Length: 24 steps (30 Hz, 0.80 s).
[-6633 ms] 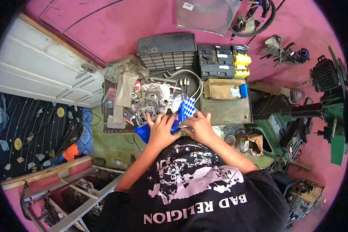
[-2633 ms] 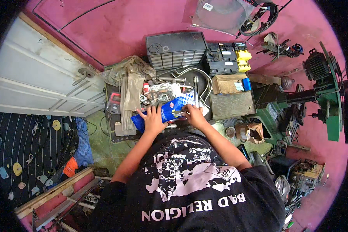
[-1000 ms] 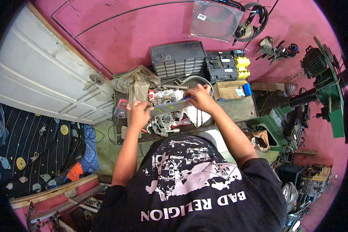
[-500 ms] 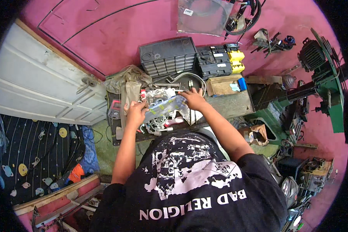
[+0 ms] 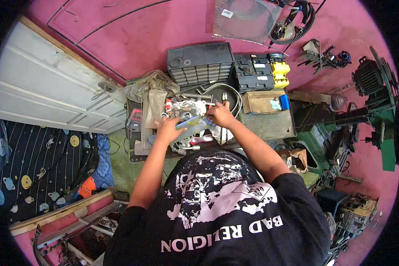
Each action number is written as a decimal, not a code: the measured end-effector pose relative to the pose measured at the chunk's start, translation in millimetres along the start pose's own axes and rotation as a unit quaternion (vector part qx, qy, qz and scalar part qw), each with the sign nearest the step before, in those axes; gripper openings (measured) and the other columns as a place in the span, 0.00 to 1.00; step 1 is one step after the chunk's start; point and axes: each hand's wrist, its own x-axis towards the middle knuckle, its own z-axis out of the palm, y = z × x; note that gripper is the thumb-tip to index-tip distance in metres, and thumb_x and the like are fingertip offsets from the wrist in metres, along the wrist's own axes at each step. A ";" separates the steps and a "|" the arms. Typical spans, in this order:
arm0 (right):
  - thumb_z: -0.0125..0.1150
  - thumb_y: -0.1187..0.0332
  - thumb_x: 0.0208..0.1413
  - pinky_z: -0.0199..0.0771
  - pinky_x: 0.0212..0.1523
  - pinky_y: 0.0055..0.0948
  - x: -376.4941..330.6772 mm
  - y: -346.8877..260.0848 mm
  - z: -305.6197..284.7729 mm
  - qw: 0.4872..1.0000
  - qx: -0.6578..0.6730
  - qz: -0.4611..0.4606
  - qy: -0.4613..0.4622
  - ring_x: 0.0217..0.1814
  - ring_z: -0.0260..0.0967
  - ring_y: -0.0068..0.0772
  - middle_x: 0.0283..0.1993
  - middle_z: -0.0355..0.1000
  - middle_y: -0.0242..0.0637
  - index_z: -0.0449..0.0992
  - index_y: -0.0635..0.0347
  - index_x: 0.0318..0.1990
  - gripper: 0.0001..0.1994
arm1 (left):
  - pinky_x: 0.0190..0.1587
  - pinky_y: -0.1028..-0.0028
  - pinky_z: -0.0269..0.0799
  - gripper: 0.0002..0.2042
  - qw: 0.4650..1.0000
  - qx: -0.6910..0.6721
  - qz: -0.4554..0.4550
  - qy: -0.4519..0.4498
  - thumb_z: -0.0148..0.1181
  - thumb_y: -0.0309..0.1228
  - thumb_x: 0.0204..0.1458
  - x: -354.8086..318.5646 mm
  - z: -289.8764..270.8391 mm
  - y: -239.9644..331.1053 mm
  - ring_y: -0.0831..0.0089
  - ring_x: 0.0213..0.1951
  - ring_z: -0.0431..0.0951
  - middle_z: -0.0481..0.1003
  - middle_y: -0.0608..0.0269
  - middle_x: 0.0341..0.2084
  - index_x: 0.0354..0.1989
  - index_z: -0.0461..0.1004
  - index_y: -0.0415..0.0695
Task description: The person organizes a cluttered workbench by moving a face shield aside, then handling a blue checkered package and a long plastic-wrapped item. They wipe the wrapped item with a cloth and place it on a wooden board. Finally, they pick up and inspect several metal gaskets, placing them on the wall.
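Observation:
A flat, translucent plastic bag with bluish and yellow-green print lies slanted across the metal parts on the workbench. My left hand grips its left part, thumb stretched along it. At its upper right end my right hand has its fingers bent and pressed together on the bag's edge. Behind the bag sits a silvery metal part, partly covered by it. A red and white tube stands near my left fingers. Below the bag, a red and white item lies beside a metal socket-like piece.
A black drawer cabinet and black and yellow cases line the wall. A cardboard box stands to the right, near a curved metal strap. A green machine is far right; a white door is left.
My left hand has moved right and inward over the bag. The bag sits lower and flatter, and my right hand has curled more at its edge. The view has shifted slightly.

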 end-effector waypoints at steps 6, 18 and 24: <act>0.67 0.65 0.51 0.55 0.51 0.48 -34.9 -10.6 -35.8 0.990 -0.036 -0.067 0.117 0.46 0.68 0.33 0.41 0.78 0.20 0.83 0.42 0.41 0.09 | 0.56 0.34 0.53 0.10 0.996 -0.075 -0.016 0.044 0.68 0.44 0.50 15.6 21.4 -2.6 0.61 0.50 0.75 0.83 0.68 0.37 0.34 0.85 0.54; 0.68 0.67 0.47 0.56 0.56 0.53 -45.3 -36.4 -78.5 0.994 -0.058 -0.057 0.073 0.50 0.68 0.33 0.38 0.73 0.24 0.81 0.33 0.49 0.20 | 0.61 0.41 0.49 0.06 0.989 -0.105 0.028 0.097 0.68 0.39 0.49 -14.6 5.4 21.5 0.67 0.48 0.74 0.82 0.72 0.33 0.31 0.86 0.54; 0.65 0.63 0.50 0.57 0.58 0.58 -57.8 -32.0 -60.4 0.984 -0.054 -0.139 0.095 0.50 0.68 0.31 0.41 0.73 0.21 0.82 0.33 0.46 0.14 | 0.60 0.47 0.51 0.06 0.985 -0.134 0.020 0.107 0.69 0.39 0.49 -19.9 0.2 31.6 0.66 0.48 0.75 0.82 0.71 0.33 0.31 0.86 0.53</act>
